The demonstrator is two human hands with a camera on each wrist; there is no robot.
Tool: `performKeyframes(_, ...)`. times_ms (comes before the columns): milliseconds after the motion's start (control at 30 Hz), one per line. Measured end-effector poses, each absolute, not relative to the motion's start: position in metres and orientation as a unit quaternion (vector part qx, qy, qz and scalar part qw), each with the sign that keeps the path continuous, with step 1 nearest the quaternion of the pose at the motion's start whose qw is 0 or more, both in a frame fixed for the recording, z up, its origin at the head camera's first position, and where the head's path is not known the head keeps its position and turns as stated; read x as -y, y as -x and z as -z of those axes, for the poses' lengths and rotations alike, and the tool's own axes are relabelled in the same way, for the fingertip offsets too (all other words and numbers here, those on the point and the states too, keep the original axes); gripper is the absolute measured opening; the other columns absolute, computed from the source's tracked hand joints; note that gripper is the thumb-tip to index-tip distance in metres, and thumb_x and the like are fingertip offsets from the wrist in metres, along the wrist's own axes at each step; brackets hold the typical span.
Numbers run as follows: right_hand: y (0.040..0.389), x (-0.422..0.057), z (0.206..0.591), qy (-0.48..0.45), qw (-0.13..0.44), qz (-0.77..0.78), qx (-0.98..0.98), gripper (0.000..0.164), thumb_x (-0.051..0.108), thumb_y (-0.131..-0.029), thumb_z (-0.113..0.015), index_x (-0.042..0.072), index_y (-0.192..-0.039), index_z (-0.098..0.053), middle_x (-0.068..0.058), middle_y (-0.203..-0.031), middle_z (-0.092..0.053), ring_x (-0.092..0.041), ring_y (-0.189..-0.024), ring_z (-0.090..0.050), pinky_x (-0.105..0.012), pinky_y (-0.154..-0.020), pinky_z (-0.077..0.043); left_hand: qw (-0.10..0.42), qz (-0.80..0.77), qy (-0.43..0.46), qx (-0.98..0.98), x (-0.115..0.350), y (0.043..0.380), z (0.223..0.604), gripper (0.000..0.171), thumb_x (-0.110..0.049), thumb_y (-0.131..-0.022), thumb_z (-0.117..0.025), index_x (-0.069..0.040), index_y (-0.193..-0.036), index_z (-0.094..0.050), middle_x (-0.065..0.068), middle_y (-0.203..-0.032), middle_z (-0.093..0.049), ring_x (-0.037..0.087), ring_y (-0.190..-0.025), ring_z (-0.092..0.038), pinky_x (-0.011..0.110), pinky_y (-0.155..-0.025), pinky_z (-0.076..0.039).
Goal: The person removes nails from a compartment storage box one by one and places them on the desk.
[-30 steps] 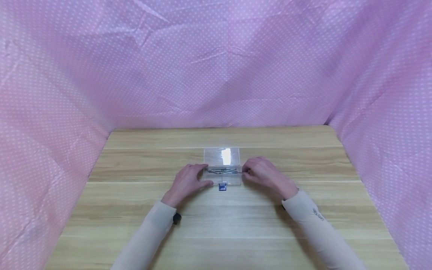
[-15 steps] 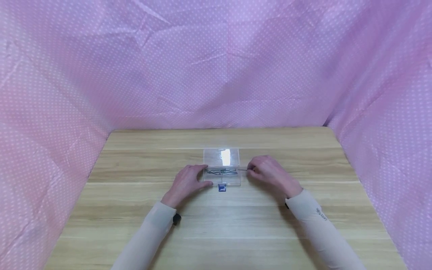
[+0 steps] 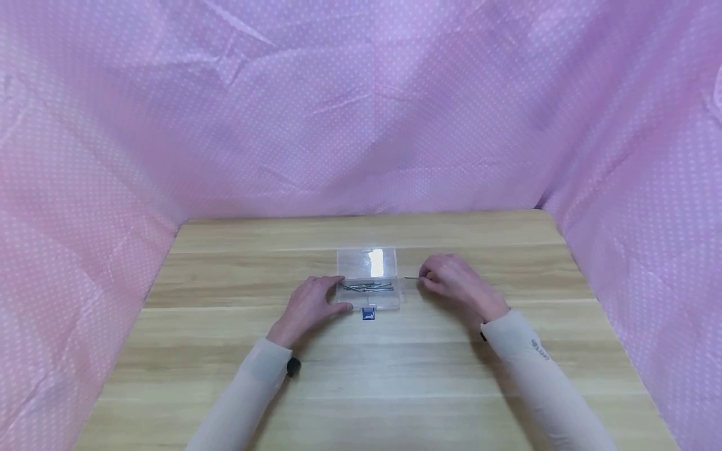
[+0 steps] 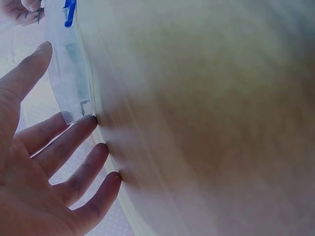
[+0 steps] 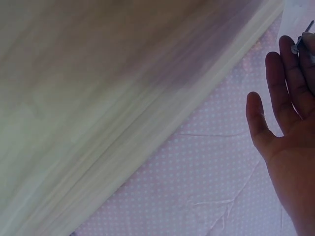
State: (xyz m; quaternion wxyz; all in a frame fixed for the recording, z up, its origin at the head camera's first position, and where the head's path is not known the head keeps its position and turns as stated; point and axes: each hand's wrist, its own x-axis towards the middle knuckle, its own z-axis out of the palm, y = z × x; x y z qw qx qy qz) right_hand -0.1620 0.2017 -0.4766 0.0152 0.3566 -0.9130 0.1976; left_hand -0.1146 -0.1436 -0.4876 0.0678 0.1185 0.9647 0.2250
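A clear plastic box (image 3: 383,302) with a blue latch (image 3: 368,313) stands on the table, its lid (image 3: 355,263) folded back. Several slim metal nails (image 3: 369,287) lie in its rear part. My left hand (image 3: 307,307) holds the box at its left end, thumb at the front edge and index finger near the hinge; the other fingers are spread in the left wrist view. To the right of the box, my right hand (image 3: 454,282) pinches one thin metal nail (image 3: 412,278), which points left. Its head (image 5: 294,49) shows at the fingertips in the right wrist view.
The wood-grain table (image 3: 372,388) runs back to a pink dotted cloth (image 3: 282,138) that hangs behind and on both sides. A small round black object (image 3: 293,366) sits at the left cuff.
My right hand has drawn away from the box to the right and slightly back, bringing the nail out past the box's right side. My left hand stays at the box.
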Motion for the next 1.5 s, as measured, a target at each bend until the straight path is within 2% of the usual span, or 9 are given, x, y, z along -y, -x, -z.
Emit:
performKeyframes(333,0.173,-0.201,0.479,-0.343,0.001,-0.206,0.916,0.01,0.008,-0.092,-0.077,0.004,-0.1,-0.075,-0.008,-0.097,-0.074,-0.025,-0.092,-0.07,-0.047,-0.09,-0.058,0.073,-0.228,-0.123,-0.963,0.152,0.12,0.486,0.078,-0.053,-0.08,-0.086,-0.014,-0.143,-0.062,0.009,-0.131,-0.069,0.027,-0.112,-0.061,0.045,-0.093,-0.053)
performKeyframes(800,0.181,-0.202,0.483,-0.336,-0.005,-0.195,0.921,0.007,0.008,-0.092,-0.076,0.006,-0.098,-0.076,-0.006,-0.096,-0.075,-0.024,-0.091,-0.07,-0.044,-0.087,-0.059,0.06,-0.214,-0.147,-0.964,0.156,0.124,0.489,0.078,-0.052,-0.082,-0.084,-0.013,-0.145,-0.061,0.011,-0.133,-0.068,0.031,-0.119,-0.062,0.049,-0.099,-0.053)
performKeyframes(1033,0.183,-0.205,0.486,-0.345,-0.003,-0.185,0.92,0.007,0.009,-0.091,-0.076,0.007,-0.097,-0.075,-0.006,-0.096,-0.074,-0.025,-0.091,-0.07,-0.045,-0.088,-0.058,0.056,-0.22,-0.149,-0.962,0.154,0.123,0.491,0.078,-0.052,-0.081,-0.085,-0.013,-0.144,-0.061,0.009,-0.131,-0.069,0.029,-0.116,-0.062,0.046,-0.097,-0.053)
performKeyframes(1500,0.183,-0.204,0.489,-0.347,-0.016,-0.177,0.921,0.004,0.008,-0.093,-0.073,0.006,-0.097,-0.074,-0.008,-0.105,-0.072,-0.027,-0.099,-0.068,-0.045,-0.092,-0.057,0.064,-0.228,-0.143,-0.961,0.153,0.122,0.49,0.078,-0.05,-0.08,-0.086,-0.013,-0.144,-0.061,0.009,-0.129,-0.07,0.029,-0.117,-0.062,0.047,-0.099,-0.053)
